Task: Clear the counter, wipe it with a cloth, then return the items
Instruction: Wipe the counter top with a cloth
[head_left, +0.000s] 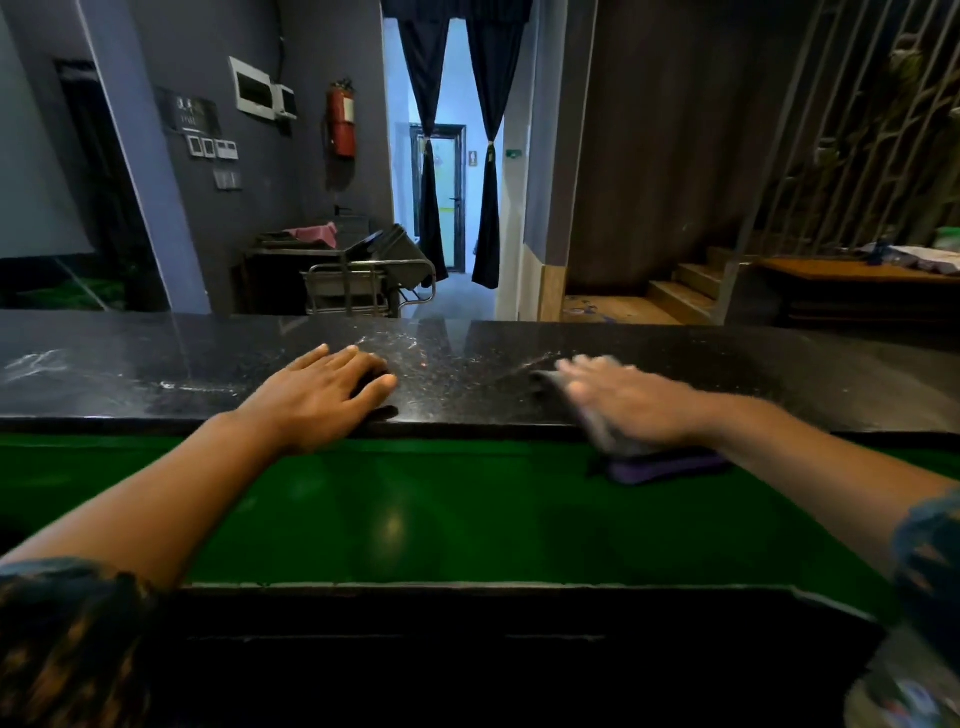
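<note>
Cloth (660, 462): purple, pinned flat under the right hand (631, 402) with fingers straight, its rear edge overhanging the counter (208, 364); unwiped stone stretches away toward the left hand (322, 397), resting flat, released.

Grey walls; red fire extinguisher (341, 123) beside bright doorway with tied dark curtains (457, 156); wooden stairs (691, 286) right.

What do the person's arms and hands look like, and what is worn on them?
Both forearms are bare. The left hand and right hand show no gloves or visible rings. Short sleeves with a dark blue and orange pattern end near the elbows. The right hand is blurred.
</note>
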